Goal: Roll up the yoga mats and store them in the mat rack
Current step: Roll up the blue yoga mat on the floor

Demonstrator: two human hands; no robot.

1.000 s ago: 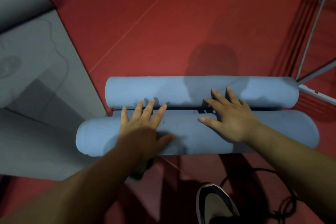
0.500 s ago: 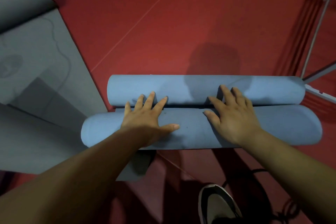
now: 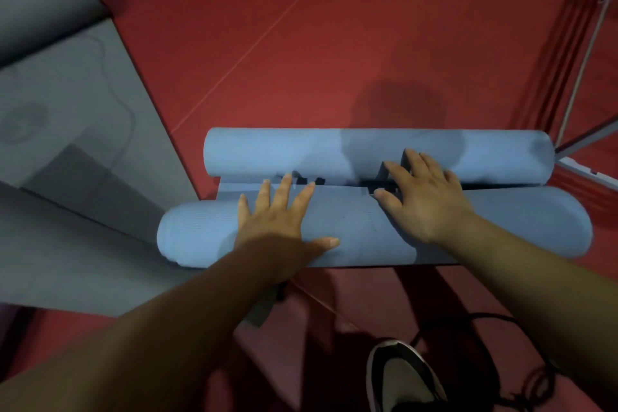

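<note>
The blue mat [image 3: 518,227] lies on the red floor [image 3: 334,43] as two rolls side by side. Its long axis runs left to right (one end toward the grey mat [image 3: 67,110], the other toward the metal frame [image 3: 582,67]). The left hand [image 3: 277,221] and right hand [image 3: 424,201] press flat on the near roll, fingers straight and spread, and the two hands are apart.
</note>
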